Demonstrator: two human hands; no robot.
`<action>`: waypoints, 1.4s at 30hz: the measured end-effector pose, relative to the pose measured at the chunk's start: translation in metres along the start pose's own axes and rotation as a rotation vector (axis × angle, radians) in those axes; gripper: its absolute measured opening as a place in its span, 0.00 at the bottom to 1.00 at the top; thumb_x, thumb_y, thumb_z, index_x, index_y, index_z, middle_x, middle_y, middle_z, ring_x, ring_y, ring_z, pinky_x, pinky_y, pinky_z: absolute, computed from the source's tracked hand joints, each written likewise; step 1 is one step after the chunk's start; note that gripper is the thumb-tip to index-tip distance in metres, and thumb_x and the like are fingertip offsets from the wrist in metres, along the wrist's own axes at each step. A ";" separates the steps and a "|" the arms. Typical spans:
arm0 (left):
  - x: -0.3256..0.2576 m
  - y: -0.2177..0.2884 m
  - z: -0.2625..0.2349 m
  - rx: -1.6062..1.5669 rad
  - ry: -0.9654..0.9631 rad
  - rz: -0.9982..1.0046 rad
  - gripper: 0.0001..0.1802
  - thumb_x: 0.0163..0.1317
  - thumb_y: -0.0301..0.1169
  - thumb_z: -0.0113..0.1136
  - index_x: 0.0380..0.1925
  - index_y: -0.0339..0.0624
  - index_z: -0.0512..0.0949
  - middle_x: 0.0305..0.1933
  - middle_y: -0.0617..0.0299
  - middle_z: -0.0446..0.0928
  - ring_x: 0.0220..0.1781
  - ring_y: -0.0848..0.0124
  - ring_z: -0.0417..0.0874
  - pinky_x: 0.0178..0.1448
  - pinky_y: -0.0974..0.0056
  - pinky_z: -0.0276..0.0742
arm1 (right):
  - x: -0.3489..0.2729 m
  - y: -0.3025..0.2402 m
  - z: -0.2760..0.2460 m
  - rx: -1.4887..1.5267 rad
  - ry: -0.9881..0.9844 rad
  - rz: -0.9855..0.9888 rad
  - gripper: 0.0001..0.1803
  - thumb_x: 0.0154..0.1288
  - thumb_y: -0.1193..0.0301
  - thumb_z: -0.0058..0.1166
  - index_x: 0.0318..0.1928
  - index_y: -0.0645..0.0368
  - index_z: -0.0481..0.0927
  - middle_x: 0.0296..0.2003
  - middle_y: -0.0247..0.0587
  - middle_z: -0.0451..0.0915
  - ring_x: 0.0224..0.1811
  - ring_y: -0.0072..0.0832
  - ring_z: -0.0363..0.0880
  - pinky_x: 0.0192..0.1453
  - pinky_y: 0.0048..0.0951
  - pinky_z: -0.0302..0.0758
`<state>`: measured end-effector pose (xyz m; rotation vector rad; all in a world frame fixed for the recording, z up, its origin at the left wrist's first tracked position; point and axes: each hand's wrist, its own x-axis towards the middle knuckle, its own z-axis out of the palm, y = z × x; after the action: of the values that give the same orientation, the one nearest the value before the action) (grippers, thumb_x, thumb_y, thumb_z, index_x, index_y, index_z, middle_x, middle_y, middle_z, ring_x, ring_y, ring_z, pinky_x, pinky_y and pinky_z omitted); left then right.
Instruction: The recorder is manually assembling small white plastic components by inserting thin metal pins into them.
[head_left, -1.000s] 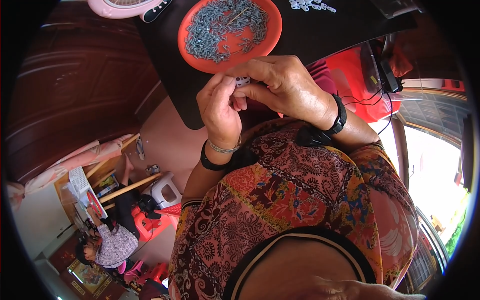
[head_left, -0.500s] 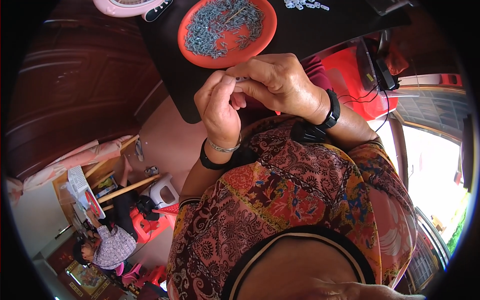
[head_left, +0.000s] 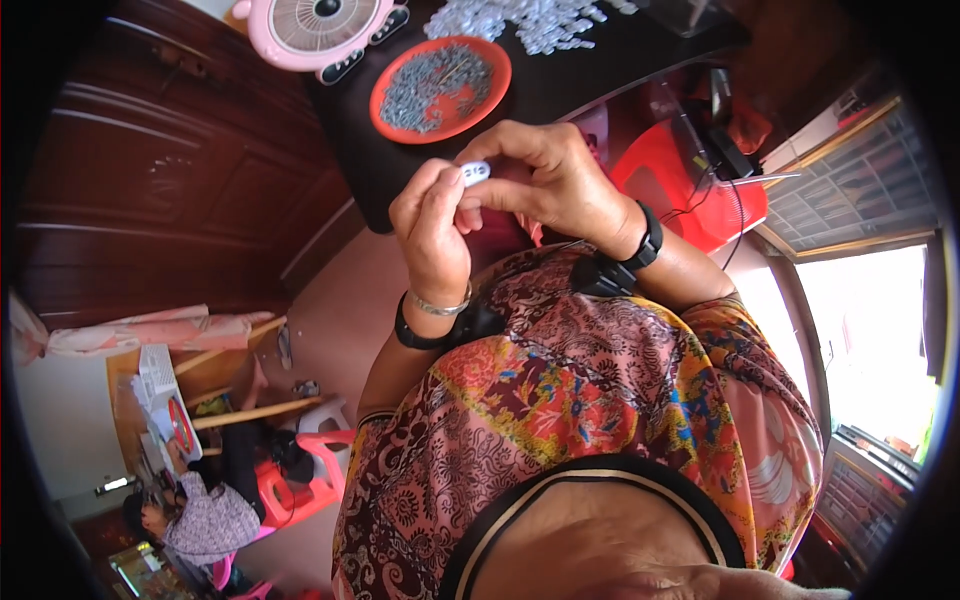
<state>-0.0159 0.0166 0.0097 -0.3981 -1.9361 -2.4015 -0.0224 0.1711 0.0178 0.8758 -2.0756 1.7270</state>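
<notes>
A small white oval plastic piece with dark holes (head_left: 476, 174) is held up between my two hands, just in front of the table. The left thumb and fingers pinch one end of it, my left hand (head_left: 431, 222) being closed. From the other side, my right hand (head_left: 560, 182) curls in, with index finger and thumb closed around the piece. Whether a screw sits in it cannot be made out. Just beyond the hands, an orange-red plate (head_left: 482, 114) stands on the black table (head_left: 350, 130), bearing a heap of small grey screws (head_left: 432, 85).
Many similar white pieces (head_left: 540, 22) lie spread at the table's back. A pink fan (head_left: 325, 25) stands left of them. Right of the table are a red stool (head_left: 665, 185) and dark cables. Another person (head_left: 212, 515) sits working at the lower left.
The white piece, mostly covered by fingers before, now shows its holed face between the fingertips. My view has shifted, bringing more of the fan and the pile of white pieces into sight.
</notes>
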 end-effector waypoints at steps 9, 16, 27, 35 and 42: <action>0.007 -0.014 0.009 -0.056 -0.073 0.054 0.14 0.64 0.31 0.47 0.19 0.39 0.68 0.16 0.69 0.65 0.17 0.82 0.63 0.23 0.75 0.55 | -0.004 0.001 -0.020 -0.208 -0.034 -0.134 0.13 0.52 0.73 0.67 0.38 0.63 0.79 0.30 0.42 0.82 0.33 0.32 0.83 0.35 0.27 0.77; 0.022 -0.030 0.015 0.006 -0.140 0.093 0.16 0.64 0.33 0.45 0.23 0.36 0.74 0.16 0.68 0.66 0.19 0.82 0.64 0.24 0.75 0.55 | -0.025 0.011 -0.080 -0.460 -0.080 -0.093 0.12 0.53 0.71 0.63 0.37 0.62 0.79 0.28 0.44 0.81 0.31 0.38 0.82 0.34 0.32 0.76; 0.009 -0.062 -0.043 0.036 0.226 0.090 0.13 0.63 0.33 0.46 0.22 0.40 0.73 0.16 0.68 0.65 0.16 0.81 0.63 0.21 0.75 0.53 | 0.064 -0.037 -0.225 -1.087 0.151 -0.043 0.15 0.55 0.66 0.62 0.43 0.59 0.81 0.30 0.43 0.82 0.31 0.30 0.83 0.36 0.29 0.78; -0.024 -0.065 -0.023 0.063 0.261 -0.039 0.11 0.63 0.32 0.46 0.24 0.40 0.73 0.19 0.69 0.68 0.19 0.82 0.65 0.24 0.76 0.55 | 0.082 -0.007 -0.289 -1.414 0.516 -0.151 0.18 0.58 0.62 0.57 0.47 0.57 0.80 0.45 0.46 0.79 0.46 0.44 0.78 0.49 0.34 0.75; -0.030 -0.049 -0.019 0.140 0.247 -0.123 0.09 0.62 0.29 0.48 0.24 0.40 0.74 0.19 0.72 0.67 0.20 0.85 0.62 0.24 0.78 0.52 | -0.029 -0.002 -0.255 -1.032 0.572 0.318 0.11 0.56 0.68 0.59 0.38 0.59 0.82 0.35 0.43 0.81 0.35 0.33 0.82 0.40 0.28 0.76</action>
<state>0.0007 0.0053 -0.0478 0.0241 -2.0504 -2.2369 -0.0366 0.4232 0.0612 -0.2369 -2.2735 0.6318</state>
